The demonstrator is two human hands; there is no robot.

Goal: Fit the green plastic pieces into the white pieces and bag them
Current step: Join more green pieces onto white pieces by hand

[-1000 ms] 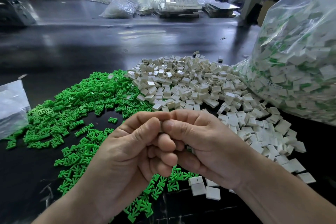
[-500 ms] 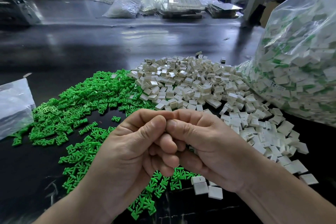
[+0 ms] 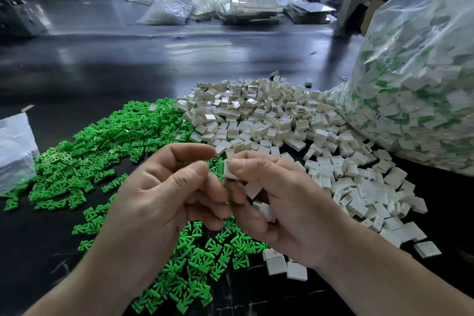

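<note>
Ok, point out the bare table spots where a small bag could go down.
Bare dark table lies beyond the green pile and white pile, up to the far clutter. A smaller bare patch sits near-left, below the green pieces. It is crowded under both hands and rightward, where white pieces run up to the big filled bag.

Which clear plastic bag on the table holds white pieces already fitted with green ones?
The big bag at the right edge: white squares with green showing fill it. The bag at the left edge shows no such pieces, and the far bag holds pale, unclear contents.
</note>
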